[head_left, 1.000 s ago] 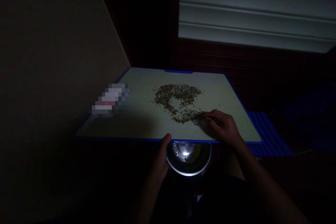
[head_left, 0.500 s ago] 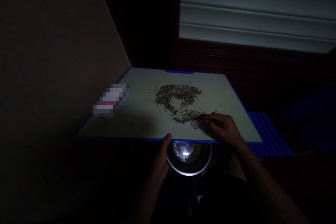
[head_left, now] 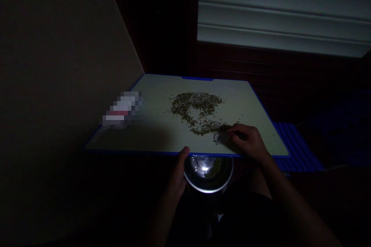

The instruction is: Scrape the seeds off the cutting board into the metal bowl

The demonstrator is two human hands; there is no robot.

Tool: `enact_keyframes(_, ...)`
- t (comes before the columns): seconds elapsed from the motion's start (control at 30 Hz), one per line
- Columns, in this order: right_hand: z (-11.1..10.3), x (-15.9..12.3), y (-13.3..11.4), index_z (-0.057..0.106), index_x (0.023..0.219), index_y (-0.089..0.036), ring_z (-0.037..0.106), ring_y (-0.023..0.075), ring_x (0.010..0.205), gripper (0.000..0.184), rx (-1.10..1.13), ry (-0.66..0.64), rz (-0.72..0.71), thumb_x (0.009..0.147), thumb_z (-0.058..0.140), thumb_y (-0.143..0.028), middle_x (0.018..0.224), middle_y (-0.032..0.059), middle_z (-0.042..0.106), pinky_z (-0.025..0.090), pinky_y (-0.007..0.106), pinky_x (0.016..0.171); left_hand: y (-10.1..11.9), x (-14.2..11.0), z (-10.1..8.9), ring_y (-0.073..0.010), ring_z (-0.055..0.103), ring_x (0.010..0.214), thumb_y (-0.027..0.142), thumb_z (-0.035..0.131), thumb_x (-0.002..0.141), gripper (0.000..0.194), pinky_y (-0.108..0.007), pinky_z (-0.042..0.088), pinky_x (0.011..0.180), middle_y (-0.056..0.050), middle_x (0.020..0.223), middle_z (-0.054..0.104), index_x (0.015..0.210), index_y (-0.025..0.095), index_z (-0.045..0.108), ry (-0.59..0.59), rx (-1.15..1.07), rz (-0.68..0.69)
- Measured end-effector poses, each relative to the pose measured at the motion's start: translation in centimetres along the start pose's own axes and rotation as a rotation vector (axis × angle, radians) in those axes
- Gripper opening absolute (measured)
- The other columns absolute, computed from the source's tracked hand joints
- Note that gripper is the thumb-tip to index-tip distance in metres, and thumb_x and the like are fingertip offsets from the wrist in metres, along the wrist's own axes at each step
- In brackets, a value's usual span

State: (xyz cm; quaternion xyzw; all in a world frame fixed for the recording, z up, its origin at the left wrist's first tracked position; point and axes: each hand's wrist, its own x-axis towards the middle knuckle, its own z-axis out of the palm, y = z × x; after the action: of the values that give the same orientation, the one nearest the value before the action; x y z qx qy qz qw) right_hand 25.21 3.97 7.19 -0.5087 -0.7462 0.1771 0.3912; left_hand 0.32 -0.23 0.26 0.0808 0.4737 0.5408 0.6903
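A white board (head_left: 156,96) with a blue rim carries a spread of small greenish-brown grains (head_left: 197,102), perhaps beans. My right hand (head_left: 247,141) rests low over the board's front right part, its fingers closed on a small clear piece with a rounded edge (head_left: 216,137), too dim to name. Grains lie right at its fingertips. Against the left side of a shiny metal bowl (head_left: 208,191) my left hand (head_left: 180,175) is closed, its thumb up at the board's front edge. Some grains lie in the bowl, under that edge.
A blurred white and red packet (head_left: 123,110) lies at the board's left side, beside a pale wall (head_left: 66,65). Blue striped cloth or matting (head_left: 295,146) is at the right. Behind stand dark wood and a pale slatted panel (head_left: 275,11). The room is dim.
My right hand has shifted very slightly to the right with the clear piece, and more grains show by its fingertips. My left hand and the bowl stay put.
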Motion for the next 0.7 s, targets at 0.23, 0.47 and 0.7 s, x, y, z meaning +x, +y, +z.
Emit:
enact_keyframes(0.23, 0.04, -0.02, -0.08, 0.078, 0.091, -0.021, 0.074, 0.0188, 0.077, 0.016, 0.045, -0.086, -0.003, 0.091, 0.064, -0.029, 0.086, 0.0034, 0.081, 0.055, 0.030, 0.072, -0.03, -0.01, 0.06, -0.0324, 0.071, 0.124, 0.040, 0.074, 0.093, 0.046, -0.044, 0.051, 0.114, -0.017, 0.124, 0.079, 0.128, 0.009, 0.072, -0.061, -0.026, -0.029)
enact_keyframes(0.47, -0.04, -0.09, -0.15, 0.077, 0.088, -0.020, 0.069, 0.0161, 0.070, 0.018, 0.041, -0.183, -0.067, 0.094, 0.063, -0.031, 0.080, 0.0022, 0.077, 0.051, 0.027, 0.066, 0.11, -0.09, 0.07, -0.0309, 0.071, 0.124, 0.038, 0.075, 0.092, 0.047, -0.041, 0.052, 0.112, -0.016, 0.128, 0.077, 0.129, 0.010, 0.071, -0.030, -0.011, 0.001)
enact_keyframes(0.7, -0.23, -0.11, -0.36, 0.078, 0.087, -0.019, 0.069, 0.0159, 0.067, 0.020, 0.044, -0.237, -0.101, 0.093, 0.064, -0.031, 0.076, 0.0028, 0.076, 0.048, 0.026, 0.063, 0.16, -0.13, -0.11, -0.0322, 0.073, 0.121, 0.040, 0.077, 0.090, 0.047, -0.042, 0.053, 0.110, -0.017, 0.122, 0.079, 0.125, 0.009, 0.073, -0.015, -0.002, -0.052)
